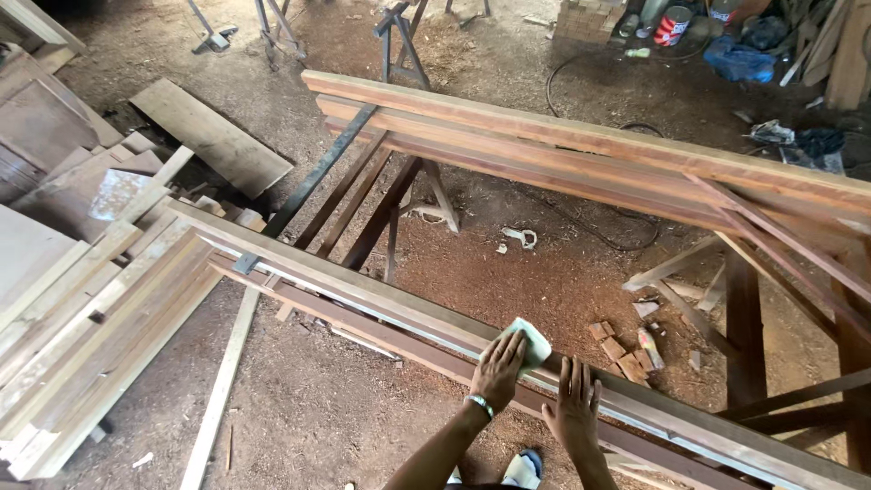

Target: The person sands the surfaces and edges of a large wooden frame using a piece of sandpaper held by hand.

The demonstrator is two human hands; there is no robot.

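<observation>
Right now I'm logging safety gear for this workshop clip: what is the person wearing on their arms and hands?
Nothing protective shows. Both forearms are bare, with no sleeves in view, and neither the left hand nor the right hand wears a glove. The only item worn is a thin, light-coloured metallic bracelet around the left wrist. No rings can be made out.
</observation>
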